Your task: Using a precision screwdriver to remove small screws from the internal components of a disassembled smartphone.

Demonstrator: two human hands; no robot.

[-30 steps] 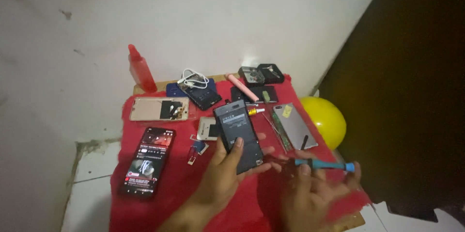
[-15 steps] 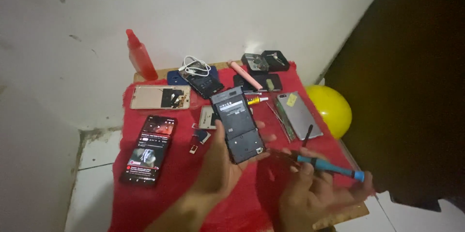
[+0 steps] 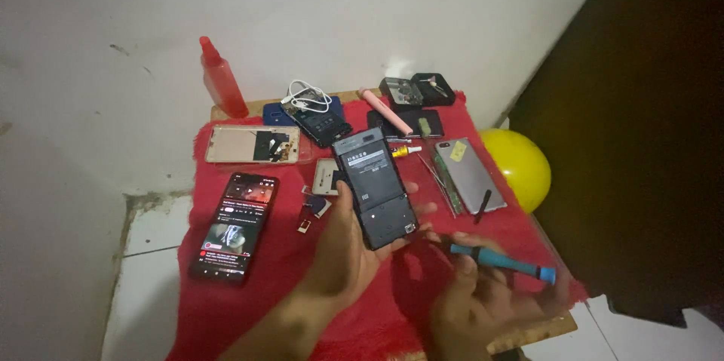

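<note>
The left hand (image 3: 343, 263) holds an opened phone (image 3: 375, 187) with its back cover off, the dark battery side facing up; the fingers are closed around its lower edges and the phone is lifted a little above the red cloth (image 3: 256, 301) that covers the table. The right hand (image 3: 483, 304) grips a blue screwdriver (image 3: 501, 261), fingers curled round the handle, the tip pointing toward the lower corner of the phone but not touching it. I think the work is at the stage of the small screws near the bottom of the phone, so the tip must meet a very small head while the left hand keeps the phone steady.

Around them lie many things: a lit phone (image 3: 234, 225) to the left, a gold phone frame (image 3: 253, 144), a red spray bottle (image 3: 221, 78) by the wall, a white cable (image 3: 305, 95), a grey back cover (image 3: 469, 174) and a yellow balloon (image 3: 520, 165) at the right edge. Small loose parts (image 3: 313, 206) lie just beside the held phone and could easily get knocked.
</note>
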